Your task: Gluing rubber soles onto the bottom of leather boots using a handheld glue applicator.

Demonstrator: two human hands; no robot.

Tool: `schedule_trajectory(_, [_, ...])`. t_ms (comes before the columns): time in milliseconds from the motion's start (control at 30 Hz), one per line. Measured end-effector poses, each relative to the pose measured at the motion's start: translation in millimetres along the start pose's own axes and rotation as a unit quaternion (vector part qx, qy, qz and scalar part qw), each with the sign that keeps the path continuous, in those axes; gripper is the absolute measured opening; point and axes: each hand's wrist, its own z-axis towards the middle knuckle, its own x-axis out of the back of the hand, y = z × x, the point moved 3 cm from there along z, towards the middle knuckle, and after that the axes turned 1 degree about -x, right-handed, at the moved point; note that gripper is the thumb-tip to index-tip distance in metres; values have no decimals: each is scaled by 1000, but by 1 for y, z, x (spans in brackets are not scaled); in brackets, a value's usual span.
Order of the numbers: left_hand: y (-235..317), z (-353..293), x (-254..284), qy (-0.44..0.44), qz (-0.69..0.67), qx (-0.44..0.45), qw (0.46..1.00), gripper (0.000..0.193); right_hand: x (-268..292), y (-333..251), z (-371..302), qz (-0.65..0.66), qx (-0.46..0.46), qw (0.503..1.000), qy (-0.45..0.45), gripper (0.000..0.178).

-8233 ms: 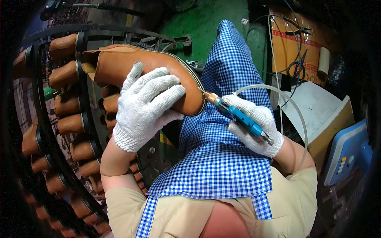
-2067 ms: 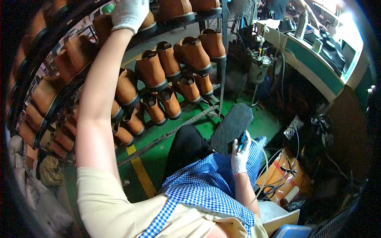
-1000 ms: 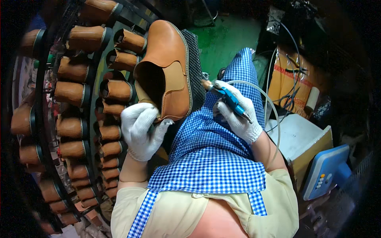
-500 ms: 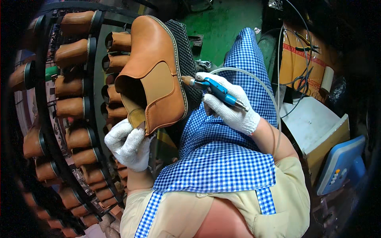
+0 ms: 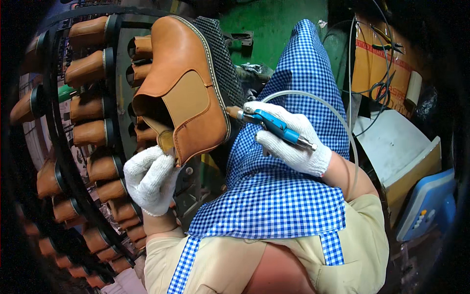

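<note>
A tan ankle boot (image 5: 183, 54) with a beige elastic side panel hangs on its side in front of me, toe pointing away. My left hand (image 5: 152, 179), in a white knit glove, pinches the boot's top edge by its pull tab. In my gloved right hand (image 5: 296, 139) is a blue air gun (image 5: 276, 126) with a brownish nozzle tip and a clear hose. Its tip is at the welt seam along the boot's sole edge, beside the heel half; whether it touches cannot be made out. The boot's dark sole rests near a black textured block (image 5: 215, 49).
Racks (image 5: 56, 122) filled with similar tan boots stand on the left. A blue checked apron (image 5: 269, 206) covers my lap. To the right are a cardboard box (image 5: 379, 68) with pliers (image 5: 387, 44) and cables, an open carton (image 5: 411, 161) and a blue device (image 5: 426, 203). The floor (image 5: 279, 29) is green.
The boot and my left hand have shifted slightly left in the picture. My right hand with the air gun sits slightly lower and further right, its tip still by the sole edge.
</note>
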Motion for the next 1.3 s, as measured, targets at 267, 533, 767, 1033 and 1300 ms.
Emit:
schedule_trajectory(267, [21, 62, 7, -98, 57, -84, 990, 46, 6, 6, -30, -28, 35, 999, 14, 50])
schedule_trajectory(533, [36, 104, -6, -113, 71, -148, 980, 40, 15, 2, -51, -27, 51, 995, 86, 50])
schedule_trajectory(767, [43, 137, -19, -100, 83, -170, 977, 32, 20, -2, -51, -1, 86, 987, 138, 52])
schedule_trajectory(1033, [36, 173, -37, -41, 96, -111, 988, 20, 35, -17, -17, -27, 97, 978, 183, 47])
schedule_trajectory(1300, [17, 202, -56, -1, 130, -131, 983, 23, 46, -24, 20, 21, 44, 972, 228, 46])
